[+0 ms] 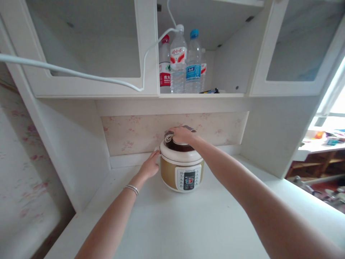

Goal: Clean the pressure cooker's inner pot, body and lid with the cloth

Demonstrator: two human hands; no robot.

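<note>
An electric pressure cooker (167, 172) with a gold body, white rim and dark lid top stands upright on the white counter, its control panel facing me. My right hand (181, 134) is closed on a folded grey-brown cloth (169, 136), which rests on top of the lid around the knob. Part of the cloth shows beyond my knuckles. At the cooker's left side, my left hand (150, 165) reaches with fingers stretched out, the tips touching the side near the rim handle. A bracelet circles my left wrist.
Above the cooker, an open cabinet shelf (226, 95) holds several plastic bottles (178, 68). A white cable (94, 76) hangs across the left glass cabinet door. White side panels (272, 133) border the counter (172, 226). A cluttered table (318, 144) stands far right.
</note>
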